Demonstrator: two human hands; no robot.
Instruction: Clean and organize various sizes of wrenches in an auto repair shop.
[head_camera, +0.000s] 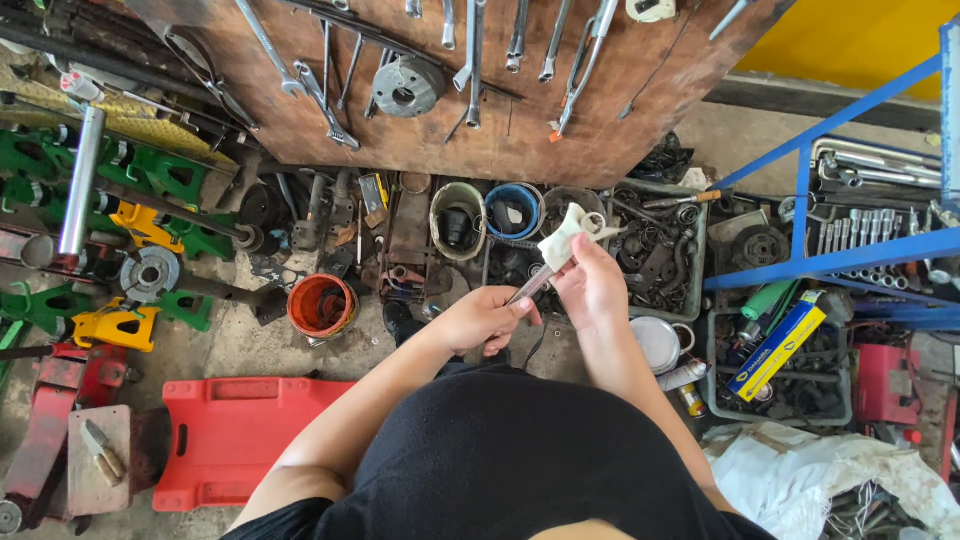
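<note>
My left hand (483, 318) grips the lower end of a slim metal tool (531, 287), a wrench by its ring end (594, 222). My right hand (592, 285) holds a white rag (560, 240) wrapped around the tool's upper shaft. Both hands are raised in front of my chest, over cluttered floor. The tool points up and to the right, its ring end sticking out past the rag.
A wooden board (440, 110) with hanging wrenches stands ahead. Below it lie tubs of parts, an orange bucket (321, 305), a grey crate (660, 250). A red creeper board (235, 435) lies left, green and yellow stands (120, 320) beyond. Blue shelving (850, 250) stands right.
</note>
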